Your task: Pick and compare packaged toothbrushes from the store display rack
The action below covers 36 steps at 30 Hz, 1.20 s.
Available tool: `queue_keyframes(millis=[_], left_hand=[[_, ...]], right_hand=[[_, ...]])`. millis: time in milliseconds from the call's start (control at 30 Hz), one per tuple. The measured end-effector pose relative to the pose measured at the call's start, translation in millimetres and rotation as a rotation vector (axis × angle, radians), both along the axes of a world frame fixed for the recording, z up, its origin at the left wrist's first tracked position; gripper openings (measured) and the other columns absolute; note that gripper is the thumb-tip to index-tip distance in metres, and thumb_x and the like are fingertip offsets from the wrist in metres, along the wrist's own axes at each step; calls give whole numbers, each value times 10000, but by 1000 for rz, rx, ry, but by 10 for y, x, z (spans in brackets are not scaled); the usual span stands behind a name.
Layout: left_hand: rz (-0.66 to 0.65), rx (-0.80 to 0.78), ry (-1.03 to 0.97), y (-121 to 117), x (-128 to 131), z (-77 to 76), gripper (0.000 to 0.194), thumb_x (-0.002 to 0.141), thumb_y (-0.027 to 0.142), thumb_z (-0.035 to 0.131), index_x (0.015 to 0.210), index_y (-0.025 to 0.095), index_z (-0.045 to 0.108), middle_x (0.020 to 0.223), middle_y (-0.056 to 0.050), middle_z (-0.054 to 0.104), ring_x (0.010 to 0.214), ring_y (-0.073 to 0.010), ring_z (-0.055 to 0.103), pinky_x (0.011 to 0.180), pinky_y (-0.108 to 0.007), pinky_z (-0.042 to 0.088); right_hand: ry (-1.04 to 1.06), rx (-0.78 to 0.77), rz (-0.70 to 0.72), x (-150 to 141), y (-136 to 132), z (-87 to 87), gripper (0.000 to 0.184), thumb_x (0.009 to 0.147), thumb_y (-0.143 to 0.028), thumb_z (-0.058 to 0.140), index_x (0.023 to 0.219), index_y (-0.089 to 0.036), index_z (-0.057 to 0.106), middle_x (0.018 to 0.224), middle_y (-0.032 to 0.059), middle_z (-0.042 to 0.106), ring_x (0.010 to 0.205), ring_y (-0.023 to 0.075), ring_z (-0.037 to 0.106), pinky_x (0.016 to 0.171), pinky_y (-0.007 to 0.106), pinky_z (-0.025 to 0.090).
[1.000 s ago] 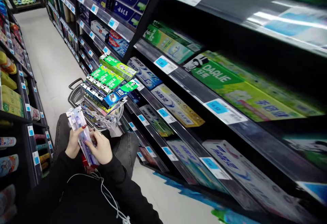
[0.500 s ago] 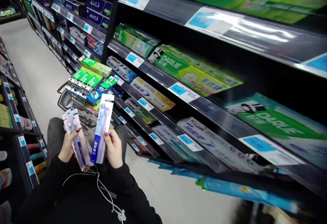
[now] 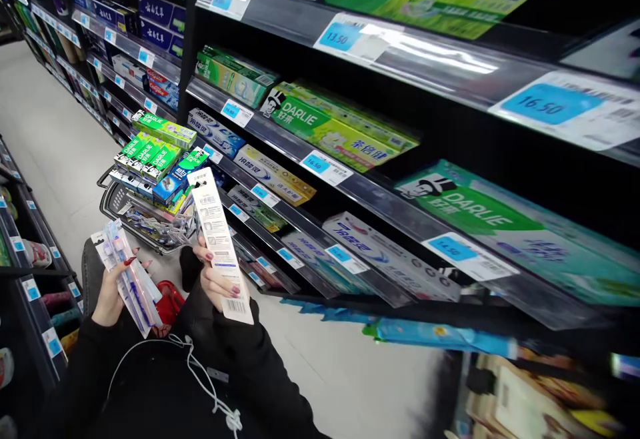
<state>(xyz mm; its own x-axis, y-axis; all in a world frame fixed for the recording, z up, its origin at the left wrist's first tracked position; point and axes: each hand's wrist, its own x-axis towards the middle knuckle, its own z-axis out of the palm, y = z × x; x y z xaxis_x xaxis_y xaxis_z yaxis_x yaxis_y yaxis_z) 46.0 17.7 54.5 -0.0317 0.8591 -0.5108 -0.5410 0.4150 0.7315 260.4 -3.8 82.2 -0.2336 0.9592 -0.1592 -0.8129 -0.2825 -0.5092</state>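
My left hand (image 3: pixel 113 292) is closed around a few packaged toothbrushes (image 3: pixel 131 285), their clear fronts facing up. In my right hand (image 3: pixel 216 282) is a single toothbrush pack (image 3: pixel 220 235), its white printed back and barcode turned toward me. The fingers wrap around its left edge and lower part. Beyond both hands stands a dark basket (image 3: pixel 107 202) holding more toothbrush packs (image 3: pixel 157 222). Green and blue toothpaste boxes (image 3: pixel 155 152) are stacked over its far side.
Shelves (image 3: pixel 400 59) with price tags and toothpaste boxes (image 3: pixel 340 122) rise along the right. Another shelf unit (image 3: pixel 30 279) borders the left. Pale floor (image 3: pixel 55 112) runs between them. A red object (image 3: pixel 169 302) sits low between my legs, and blue packaging (image 3: pixel 430 333) lies at the lower right.
My right hand has turned its toothbrush pack from the front to the back. The hands have moved apart, and the view has shifted to the right.
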Motion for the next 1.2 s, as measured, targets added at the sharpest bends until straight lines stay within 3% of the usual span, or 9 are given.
queue_keyframes(millis=[133,233,400,633,767,867,1000,1100,1200], left_hand=[[5,-16,-30,-8,-16,-30,474,624,173,706,1083,155,589,1031,-67,679,808,-287,679,715,-432,580],[-10,-35,-26,-20,-26,-54,424,626,171,715,1035,144,607,1049,-62,673,812,-284,677,721,-430,583],[-1,-47,-42,-26,-30,-53,379,621,159,717,989,141,626,979,-43,690,837,-280,674,751,-420,579],[-9,-30,-33,-31,-32,-23,346,622,160,708,958,132,633,972,-51,693,828,-285,676,754,-431,576],[-24,-16,-26,-37,-49,-44,349,640,163,695,982,143,628,967,-53,692,839,-283,676,762,-420,574],[-25,-18,-28,-40,-78,-78,370,642,165,689,1005,153,621,965,-52,692,846,-286,674,752,-426,575],[-29,-45,-41,-42,-106,-86,356,634,179,685,982,127,632,941,-63,695,849,-288,672,739,-428,578],[-6,-38,-22,-39,-109,-63,355,629,172,690,977,135,631,944,-54,694,837,-280,675,739,-423,580],[33,-36,-25,-34,-126,-63,374,627,162,699,993,152,624,947,-43,693,841,-274,675,741,-414,580]], right_hand=[[179,99,-73,-44,-17,-387,263,919,-393,357,1040,-201,491,706,-81,366,281,-44,-14,196,95,33],[207,84,-128,-94,-40,-510,299,926,-414,318,990,-189,506,646,-99,309,268,-49,-48,196,87,11],[245,59,-137,-37,-3,-313,220,924,-284,345,977,-169,524,656,-89,318,261,-53,-24,191,86,-13],[256,185,-271,104,325,48,210,914,-195,365,1006,-195,554,740,-52,366,339,-33,136,257,31,148],[96,142,-342,108,438,157,242,935,-244,330,987,-193,560,716,-57,330,342,-12,78,233,75,95],[-172,108,-352,67,412,274,235,930,-317,330,962,-204,534,673,-61,300,332,4,59,225,130,78],[-514,109,-387,-28,287,362,299,861,-525,403,906,-232,436,590,-70,314,312,36,267,267,158,244],[-619,117,-326,-83,204,257,363,816,-584,443,942,-252,367,536,-82,360,348,85,410,325,188,348],[-727,-20,-132,-118,143,-20,313,850,-512,398,1014,-255,330,556,-81,441,371,108,486,364,223,417]])
